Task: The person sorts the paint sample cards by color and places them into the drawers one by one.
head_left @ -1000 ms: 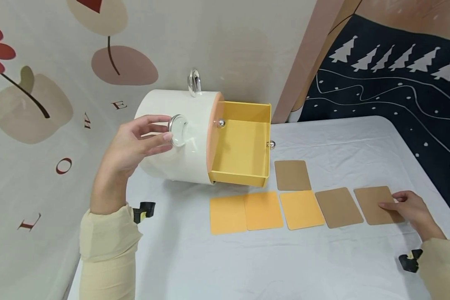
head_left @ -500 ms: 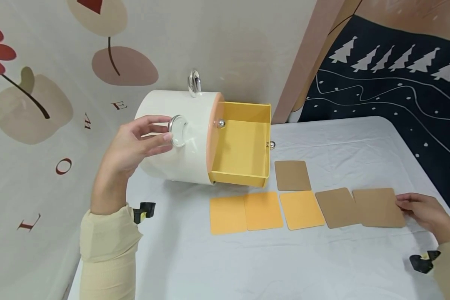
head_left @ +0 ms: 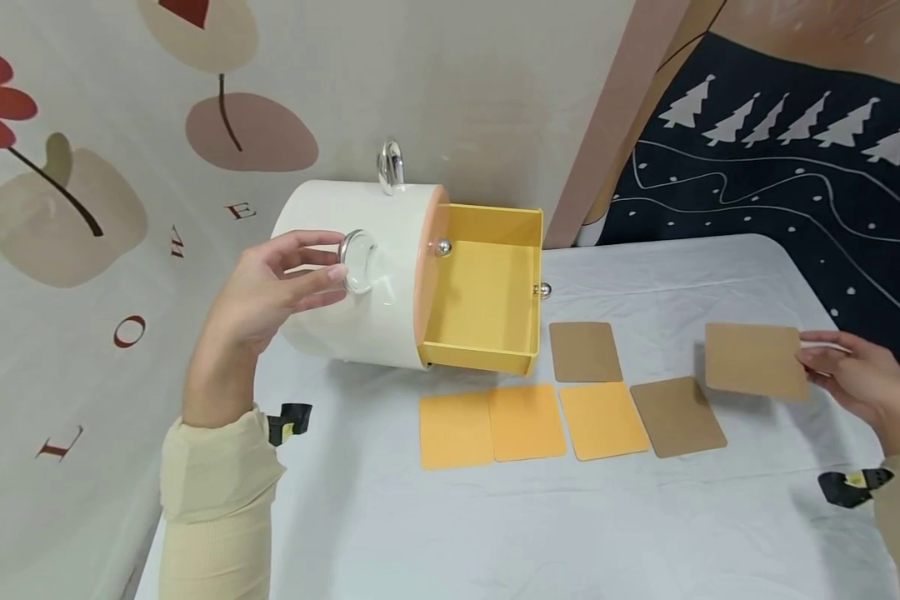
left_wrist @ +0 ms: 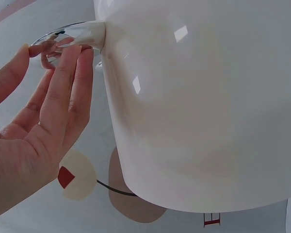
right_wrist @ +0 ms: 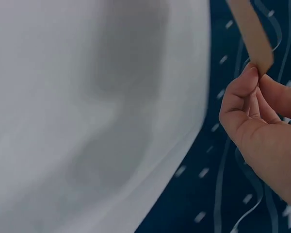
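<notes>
Brown card (head_left: 754, 362) has risen off the white cloth (head_left: 570, 525), right hand (head_left: 858, 375) pinching its right edge; top cut off in right wrist view. Left hand (head_left: 270, 287) grips silver ring (left_wrist: 80, 33) on white cylinder (head_left: 375, 333), fingers partly hiding it; cylinder cropped in left wrist view

A flower-printed backdrop (head_left: 345, 83), seemingly fabric, is near a dark tree-printed cloth (head_left: 780, 187).

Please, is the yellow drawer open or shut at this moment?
Open: the yellow drawer sticks out from the white cylinder, with its inside showing in the head view.
</notes>
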### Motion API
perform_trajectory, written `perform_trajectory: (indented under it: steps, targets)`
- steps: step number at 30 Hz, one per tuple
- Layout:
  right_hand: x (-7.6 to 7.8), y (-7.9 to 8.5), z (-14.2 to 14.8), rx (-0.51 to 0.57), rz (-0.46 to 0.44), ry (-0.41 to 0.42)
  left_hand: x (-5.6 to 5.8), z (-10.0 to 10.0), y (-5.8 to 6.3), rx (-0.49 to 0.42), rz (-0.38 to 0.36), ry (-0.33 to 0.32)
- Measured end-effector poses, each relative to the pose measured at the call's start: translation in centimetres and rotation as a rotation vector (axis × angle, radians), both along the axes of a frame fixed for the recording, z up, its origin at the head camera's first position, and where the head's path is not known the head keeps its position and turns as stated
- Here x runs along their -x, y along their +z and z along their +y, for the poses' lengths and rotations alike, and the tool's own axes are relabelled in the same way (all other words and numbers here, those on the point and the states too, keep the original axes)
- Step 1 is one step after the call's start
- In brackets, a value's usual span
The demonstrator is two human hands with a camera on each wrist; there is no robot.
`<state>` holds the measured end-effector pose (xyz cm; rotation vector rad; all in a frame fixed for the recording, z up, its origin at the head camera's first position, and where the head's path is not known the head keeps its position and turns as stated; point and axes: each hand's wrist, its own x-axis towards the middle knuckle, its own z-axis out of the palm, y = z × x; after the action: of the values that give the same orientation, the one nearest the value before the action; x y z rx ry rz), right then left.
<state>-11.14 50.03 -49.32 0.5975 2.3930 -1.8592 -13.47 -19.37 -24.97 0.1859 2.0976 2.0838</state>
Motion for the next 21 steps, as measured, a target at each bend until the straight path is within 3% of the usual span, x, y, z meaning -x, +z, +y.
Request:
perform_trajectory:
  steps: [5,8,11,15,18,21]
  targets:
    - [4.4,-0.5,-0.7,0.332,0.156,0.005,0.0,0.0,-0.1,-0.006,-0.002,-0.003]
    - [6.7,0.8,-3.4,0.454,0.219,0.082,0.1,0.0,-0.1,-0.005,0.004,-0.001]
    - [7.1,5.8,-9.6,0.495,0.232,0.128,0.1,0.0,0.0,0.004,0.012,0.001]
    - [5.8,14.3,-19.3,0.443,0.215,0.133,0.1,0.0,0.0,0.020,0.008,0.005]
    - [6.0,17.1,-23.5,0.377,0.228,0.143,0.1,0.1,0.0,0.027,0.005,0.005]
    - [7.0,18.0,-26.0,0.362,0.236,0.161,0.1,0.1,0.0,0.030,0.004,0.009]
